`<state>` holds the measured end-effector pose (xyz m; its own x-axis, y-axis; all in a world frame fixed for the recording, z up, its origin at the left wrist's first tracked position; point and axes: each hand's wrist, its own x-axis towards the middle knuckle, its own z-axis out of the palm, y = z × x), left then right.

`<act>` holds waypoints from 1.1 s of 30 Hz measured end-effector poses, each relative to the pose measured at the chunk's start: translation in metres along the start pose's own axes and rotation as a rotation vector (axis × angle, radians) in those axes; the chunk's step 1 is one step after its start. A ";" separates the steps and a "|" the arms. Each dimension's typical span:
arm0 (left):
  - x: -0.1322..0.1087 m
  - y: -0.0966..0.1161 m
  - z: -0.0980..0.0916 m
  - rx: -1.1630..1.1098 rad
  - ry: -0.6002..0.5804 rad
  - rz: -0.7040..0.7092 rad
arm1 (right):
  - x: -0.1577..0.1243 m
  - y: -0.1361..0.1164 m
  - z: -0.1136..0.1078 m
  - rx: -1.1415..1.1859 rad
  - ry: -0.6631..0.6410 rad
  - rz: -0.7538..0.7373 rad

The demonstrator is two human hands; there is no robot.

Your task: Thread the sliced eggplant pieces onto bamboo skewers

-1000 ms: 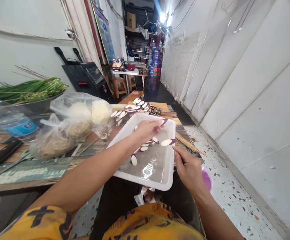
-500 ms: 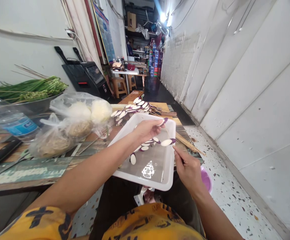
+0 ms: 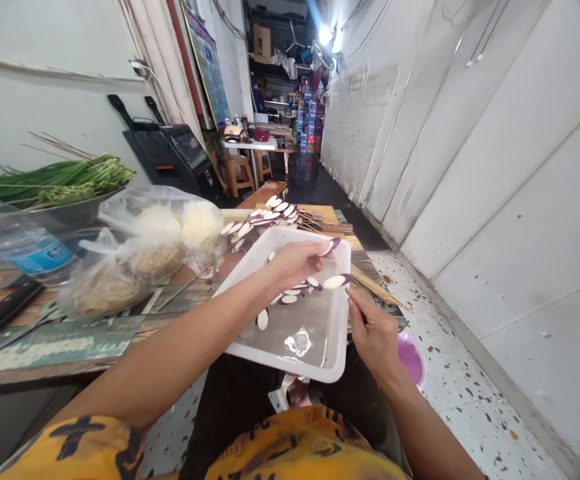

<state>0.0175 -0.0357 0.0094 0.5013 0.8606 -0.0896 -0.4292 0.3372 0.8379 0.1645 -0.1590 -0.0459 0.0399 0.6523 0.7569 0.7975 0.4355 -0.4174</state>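
My left fingers (image 3: 317, 248) pinch a purple-edged white oval slice (image 3: 337, 244) near the white rectangular plastic tray (image 3: 343, 333)'s far-right corner, right fingers (image 3: 357, 297) a thin tan wooden skewer (image 3: 347, 289); crooked pressure could tear the slice.

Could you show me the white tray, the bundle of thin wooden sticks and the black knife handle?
White tray (image 3: 341, 333): head view, on its right-hand wall.
Bundle of thin wooden sticks (image 3: 380, 289): head view, around its visible middle.
Black knife handle (image 3: 7, 307): head view, midway along the grip.
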 end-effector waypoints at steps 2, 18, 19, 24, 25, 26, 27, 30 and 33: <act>0.001 -0.003 0.000 0.017 -0.007 0.037 | 0.001 -0.001 0.000 -0.001 0.000 0.011; 0.004 -0.003 -0.003 -0.005 0.064 0.036 | -0.002 -0.001 -0.014 0.024 -0.113 0.040; 0.004 -0.003 -0.002 -0.009 0.060 0.038 | -0.002 -0.001 -0.013 0.020 -0.103 0.041; 0.000 0.000 0.002 -0.041 0.044 0.038 | -0.003 0.002 -0.007 0.009 -0.064 0.005; -0.001 0.000 0.002 -0.045 0.038 0.043 | -0.003 0.002 -0.006 0.005 -0.057 -0.006; -0.001 0.000 0.003 -0.044 0.035 0.051 | -0.004 0.003 -0.006 0.001 -0.049 -0.015; -0.001 0.000 0.003 -0.040 0.034 0.060 | -0.005 0.004 -0.006 -0.002 -0.042 -0.022; -0.002 -0.002 0.003 -0.024 0.033 0.089 | -0.007 0.006 -0.007 -0.011 -0.033 -0.038; -0.002 -0.004 0.004 -0.025 0.022 0.102 | -0.009 0.008 -0.006 -0.020 -0.025 -0.045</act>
<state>0.0209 -0.0404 0.0084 0.4374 0.8991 -0.0163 -0.4960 0.2563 0.8296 0.1743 -0.1650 -0.0531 -0.0107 0.6476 0.7619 0.8098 0.4526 -0.3733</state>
